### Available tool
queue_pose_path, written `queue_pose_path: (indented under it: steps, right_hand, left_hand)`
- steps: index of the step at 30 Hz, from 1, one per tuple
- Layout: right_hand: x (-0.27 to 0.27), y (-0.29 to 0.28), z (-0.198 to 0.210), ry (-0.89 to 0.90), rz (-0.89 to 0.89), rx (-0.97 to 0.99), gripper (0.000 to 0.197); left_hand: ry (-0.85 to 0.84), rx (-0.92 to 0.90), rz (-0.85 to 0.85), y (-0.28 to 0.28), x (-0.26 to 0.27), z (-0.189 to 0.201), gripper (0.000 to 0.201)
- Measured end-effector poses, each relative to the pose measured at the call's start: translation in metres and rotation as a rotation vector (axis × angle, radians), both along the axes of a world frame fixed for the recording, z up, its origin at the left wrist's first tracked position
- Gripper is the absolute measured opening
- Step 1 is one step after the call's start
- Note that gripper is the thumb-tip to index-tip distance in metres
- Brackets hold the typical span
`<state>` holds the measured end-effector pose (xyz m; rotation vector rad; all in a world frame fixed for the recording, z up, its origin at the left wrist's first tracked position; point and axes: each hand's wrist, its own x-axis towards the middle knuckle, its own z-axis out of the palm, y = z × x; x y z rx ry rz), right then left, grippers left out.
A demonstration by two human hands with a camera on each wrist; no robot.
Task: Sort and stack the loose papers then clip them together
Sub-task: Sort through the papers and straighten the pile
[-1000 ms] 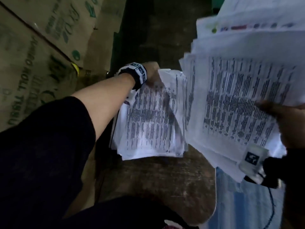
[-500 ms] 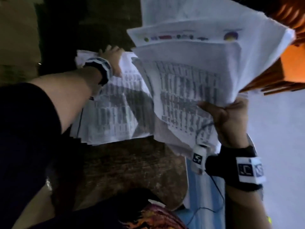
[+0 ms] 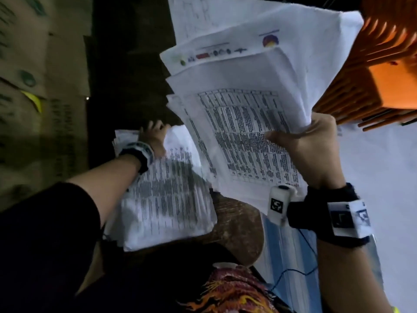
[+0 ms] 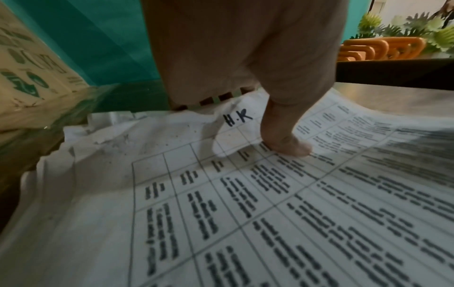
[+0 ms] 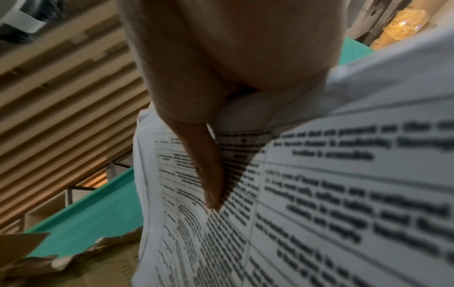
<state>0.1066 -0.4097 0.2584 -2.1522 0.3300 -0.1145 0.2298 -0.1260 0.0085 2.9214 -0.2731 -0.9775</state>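
A stack of printed table sheets [image 3: 167,199] lies on a brown wooden tabletop [image 3: 239,227]. My left hand [image 3: 153,136] holds the stack's far edge, with its fingers curled over that edge. In the left wrist view the thumb [image 4: 287,143] presses on the top sheet [image 4: 221,213] beside a lifted corner marked "H.K". My right hand [image 3: 311,145] grips a thick, fanned sheaf of papers [image 3: 237,86] and holds it up above the table's right side. Its thumb [image 5: 211,174] lies across the front page [image 5: 319,194]. No clip is in view.
Cardboard boxes [image 3: 33,109] stand along the left. Stacked orange plastic items [image 3: 383,75] sit at the upper right above a white surface [image 3: 383,177]. A blue-striped sheet [image 3: 282,245] lies beside the tabletop's right edge. A thin cable hangs from my right wrist.
My right hand has lifted the sheaf higher and more upright. My left hand has slid to the far edge of the lying stack and stays there.
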Motion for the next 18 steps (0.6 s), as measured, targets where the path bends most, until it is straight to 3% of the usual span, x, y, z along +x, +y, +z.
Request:
queue_pose_path:
  steps: [4,5,8,10,11,15,18]
  right_hand:
    - [-0.02,0.014,0.034,-0.137,0.049,0.04,0.03]
    - [-0.023,0.018,0.043,-0.174,0.058,0.062,0.029]
    - [-0.028,0.029,0.064,-0.248,0.125,0.172,0.022]
    - [-0.023,0.037,0.067,-0.263,0.17,0.273,0.028]
    - [-0.019,0.042,0.067,-0.266,0.189,0.314,0.03]
    - [-0.002,0.074,0.048,-0.313,0.242,0.429,0.029]
    - [0.001,0.103,0.025,-0.315,0.225,0.544,0.031]
  left_hand:
    - [0.06,-0.147,0.001,0.014,-0.053,0.016,0.118]
    - [0.079,-0.296,0.021,0.017,-0.061,0.031,0.125]
    - [0.062,-0.995,0.182,0.027,-0.073,0.097,0.138]
    - [-0.017,-1.357,0.235,0.034,-0.084,0.151,0.122]
    - [-0.092,-1.455,0.256,0.036,-0.09,0.177,0.108]
    - [-0.568,-1.495,0.595,0.04,-0.108,0.22,0.05]
    - [-0.807,-1.44,0.861,0.052,-0.117,0.205,0.038]
